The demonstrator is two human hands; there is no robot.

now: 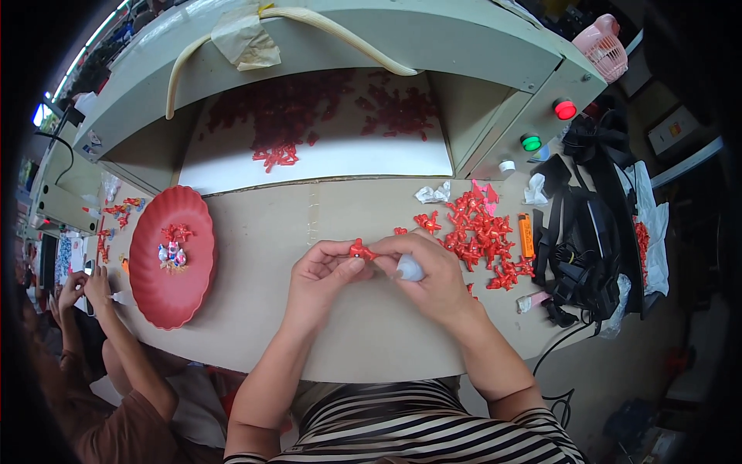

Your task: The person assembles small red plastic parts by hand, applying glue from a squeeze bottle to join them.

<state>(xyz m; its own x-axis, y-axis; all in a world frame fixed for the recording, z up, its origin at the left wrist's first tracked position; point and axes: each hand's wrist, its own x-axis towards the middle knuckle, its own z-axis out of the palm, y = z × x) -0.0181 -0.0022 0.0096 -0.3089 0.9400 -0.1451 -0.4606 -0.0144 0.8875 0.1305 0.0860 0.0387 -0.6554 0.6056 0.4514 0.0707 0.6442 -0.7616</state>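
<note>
Over the middle of the table, my left hand [318, 272] is closed, pinching a small glossy red plastic figurine [359, 249] between thumb and fingers. Close against it, my right hand [439, 282] is closed around a small whitish squeeze bottle [410, 268]. The right fingertips meet the figurine's right end; whether they grip it as well is hard to tell. Part of the bottle is hidden in the palm. Just right of that hand lies a loose pile of similar red figurines [481, 232].
To the left stands a red scalloped dish [166, 298] with a few figurines in it. Ahead, a box-like machine [479, 147] has red pieces inside. An orange strip-shaped object [526, 236] and a black bag [583, 240] lie at right. A co-worker's hand [98, 290] is at far left.
</note>
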